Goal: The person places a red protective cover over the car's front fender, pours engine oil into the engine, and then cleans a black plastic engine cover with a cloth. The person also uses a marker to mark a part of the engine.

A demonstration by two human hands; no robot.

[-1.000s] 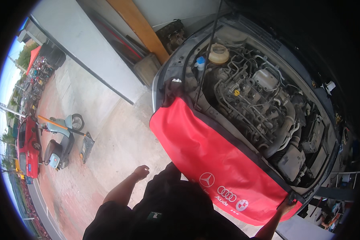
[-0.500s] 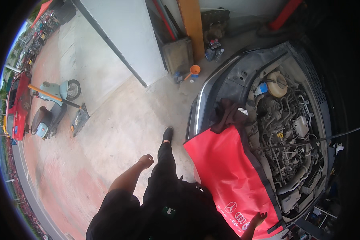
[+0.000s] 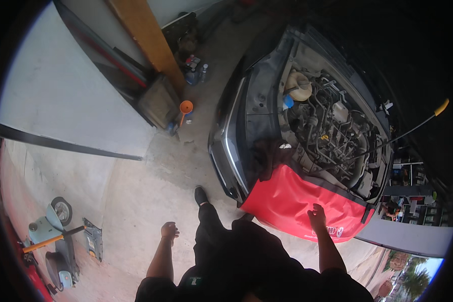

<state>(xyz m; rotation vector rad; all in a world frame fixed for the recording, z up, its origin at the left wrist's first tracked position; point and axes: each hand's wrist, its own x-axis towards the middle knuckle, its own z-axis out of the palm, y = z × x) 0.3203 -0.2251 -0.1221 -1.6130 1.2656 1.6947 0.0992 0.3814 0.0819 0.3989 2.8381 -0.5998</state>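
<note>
My left hand hangs beside my leg over the concrete floor, its fingers loosely bent and nothing seen in them. Over the red fender cover is my right hand, empty, with its fingers apart; I cannot tell whether it touches the cover. That cover drapes across the front of a dark car with its hood raised. A dark crumpled cloth lies at the cover's far left corner. Beyond it the engine is exposed, next to a cream reservoir with a blue cap beside it.
A thin rod with a yellow end rises slantwise across the engine bay. An orange funnel and bottles stand by the orange post. At left are a scooter and a jack with an orange handle. Shelves stand at right.
My view has turned left and I am nearer the car's front. My right hand has moved from the cover's near right end toward its middle. The left hand still hangs empty.
</note>
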